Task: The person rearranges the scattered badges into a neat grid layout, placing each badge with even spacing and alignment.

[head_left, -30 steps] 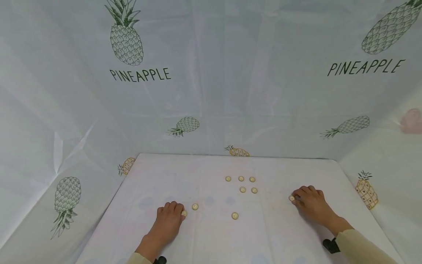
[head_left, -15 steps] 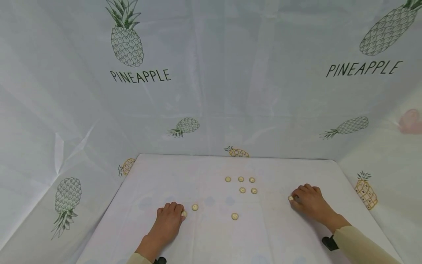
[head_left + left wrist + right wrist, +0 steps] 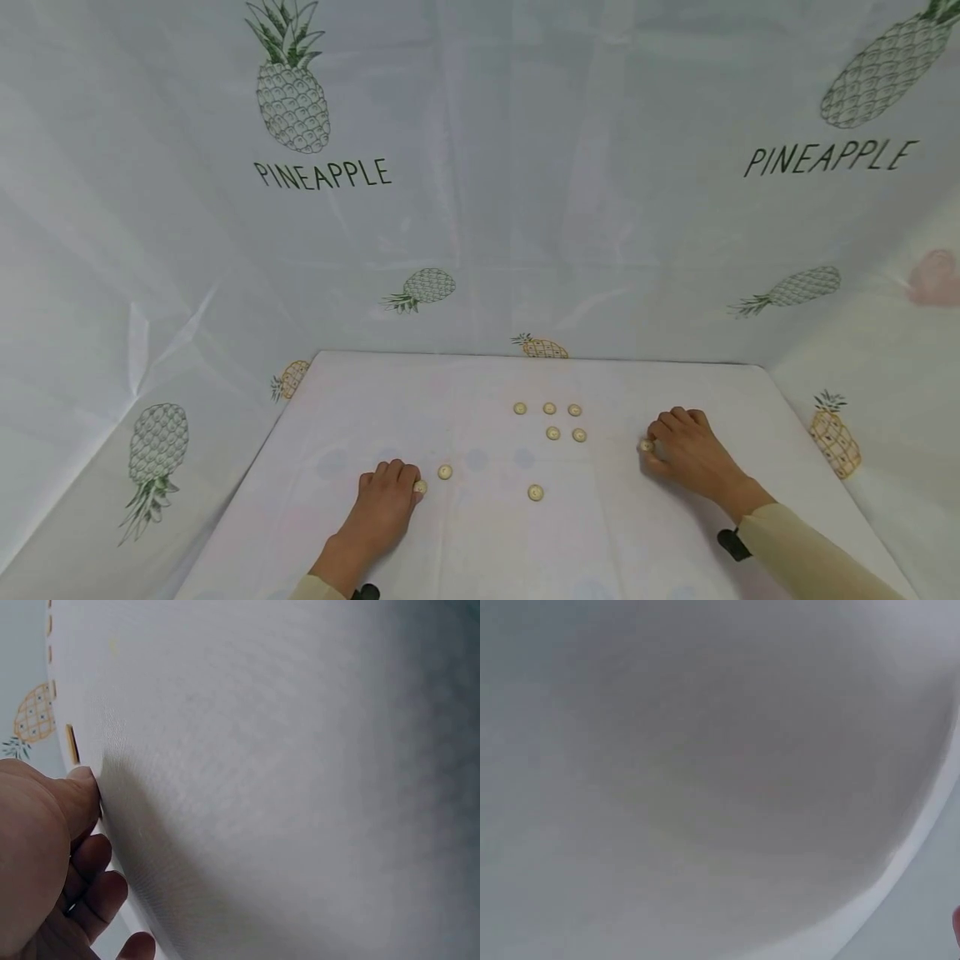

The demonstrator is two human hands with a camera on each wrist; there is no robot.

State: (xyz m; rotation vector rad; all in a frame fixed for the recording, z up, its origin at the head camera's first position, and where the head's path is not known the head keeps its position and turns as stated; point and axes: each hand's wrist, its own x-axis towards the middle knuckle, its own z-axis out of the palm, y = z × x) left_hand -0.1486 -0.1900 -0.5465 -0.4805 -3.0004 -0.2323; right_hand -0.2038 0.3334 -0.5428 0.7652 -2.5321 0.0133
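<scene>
My left hand (image 3: 384,510) rests on the white table at the left, its thumb and index finger at a small round pale-yellow disc (image 3: 422,487). Just right of that lies another disc (image 3: 445,472). On the right, my right hand (image 3: 692,454) pinches a similar disc (image 3: 647,446) between thumb and fingertips, close over the table. In the left wrist view the left thumb (image 3: 82,791) and curled fingers show at the table surface, with a disc (image 3: 73,744) seen edge-on beyond. The right wrist view shows mostly blurred table and a sliver of fingertip.
Several discs lie in two short rows near the middle back, one of them a front-row disc (image 3: 552,433). A single disc (image 3: 536,492) lies nearer the front. The white table (image 3: 495,550) meets a pineapple-printed sheet (image 3: 480,208) at its back and sides.
My right hand has moved a little to the left along with its disc. The left hand and the other discs have stayed in place.
</scene>
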